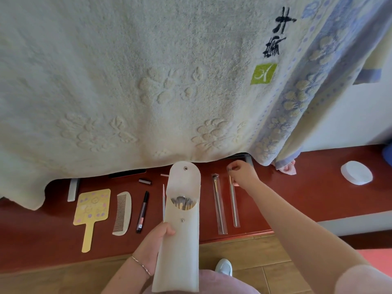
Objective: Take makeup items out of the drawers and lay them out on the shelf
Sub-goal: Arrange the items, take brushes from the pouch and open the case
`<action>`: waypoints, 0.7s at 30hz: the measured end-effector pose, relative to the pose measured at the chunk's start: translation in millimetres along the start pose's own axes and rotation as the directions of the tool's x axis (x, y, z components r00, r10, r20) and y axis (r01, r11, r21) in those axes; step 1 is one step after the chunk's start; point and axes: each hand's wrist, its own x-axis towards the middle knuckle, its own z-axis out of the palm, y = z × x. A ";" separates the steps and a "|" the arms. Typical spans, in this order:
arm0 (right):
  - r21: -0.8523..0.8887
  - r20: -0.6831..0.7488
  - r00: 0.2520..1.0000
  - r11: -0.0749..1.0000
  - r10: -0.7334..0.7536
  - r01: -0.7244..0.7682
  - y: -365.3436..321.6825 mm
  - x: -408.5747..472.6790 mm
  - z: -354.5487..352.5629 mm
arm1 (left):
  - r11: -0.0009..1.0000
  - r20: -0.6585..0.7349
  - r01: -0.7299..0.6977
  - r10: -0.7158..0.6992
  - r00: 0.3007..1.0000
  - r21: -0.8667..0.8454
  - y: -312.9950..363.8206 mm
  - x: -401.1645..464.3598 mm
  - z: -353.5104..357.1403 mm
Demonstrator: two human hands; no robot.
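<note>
Nearest, the left hand [158, 236] grips an open brush pouch [180, 225] upright — the right hand [241, 172] pinches a wrapped brush [233, 202] lying on the red shelf [297, 198] beside another brush [219, 209].

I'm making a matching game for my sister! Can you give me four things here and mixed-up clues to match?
Things:
1. comb
2. mirror
3. brush pouch
4. round lid

Clues:
A. yellow, with a handle
B. white, far right on the shelf
C. held by the left hand
D. lies between mirror and black pen

Pairs: 1-D, 2-A, 3-C, 4-B
</note>
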 end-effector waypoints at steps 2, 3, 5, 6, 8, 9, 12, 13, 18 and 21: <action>-0.020 0.000 1.000 1.000 0.006 -0.006 3.5 4.7 6.2 | 0.999 0.010 0.036 -0.036 0.999 0.000 0.6 1.6 -0.3; -0.037 -0.002 1.000 0.999 0.008 -0.008 5.4 7.2 8.4 | 0.999 0.021 0.045 -0.044 0.999 -0.012 1.1 2.3 -1.5; -0.077 0.000 1.000 0.997 0.017 -0.017 9.0 11.5 11.9 | 0.996 0.019 0.057 -0.056 0.998 -0.069 2.0 0.9 -3.1; -0.099 0.003 1.000 0.995 0.018 -0.018 10.9 13.3 13.5 | 0.991 0.007 0.068 -0.068 0.998 -0.118 2.8 -1.9 -3.6; -0.125 0.007 1.000 0.992 0.023 -0.022 12.9 14.7 15.9 | 0.966 -0.030 0.085 -0.095 0.995 -0.243 2.9 -0.9 -4.0; -0.131 0.008 1.000 0.991 0.026 -0.024 13.4 14.6 16.8 | 0.947 -0.066 0.087 -0.113 0.991 -0.309 2.0 -2.1 -6.4; -0.146 0.013 1.000 0.989 0.029 -0.027 15.6 15.3 21.0 | 0.859 0.004 0.159 -0.179 0.984 -0.487 5.2 -3.0 -9.5; -0.148 0.010 1.000 0.989 0.030 -0.028 15.6 14.5 22.0 | 0.841 0.048 0.173 -0.173 0.984 -0.513 7.5 -4.2 -11.2; -0.139 0.004 1.000 0.990 0.006 -0.005 17.6 12.0 24.4 | 0.817 -0.023 0.118 -0.158 0.987 -0.564 9.4 -8.5 -11.9; -0.115 0.000 1.000 0.993 -0.002 0.002 16.3 7.8 20.9 | 0.894 -0.046 0.073 -0.104 0.994 -0.442 9.5 -5.7 -10.8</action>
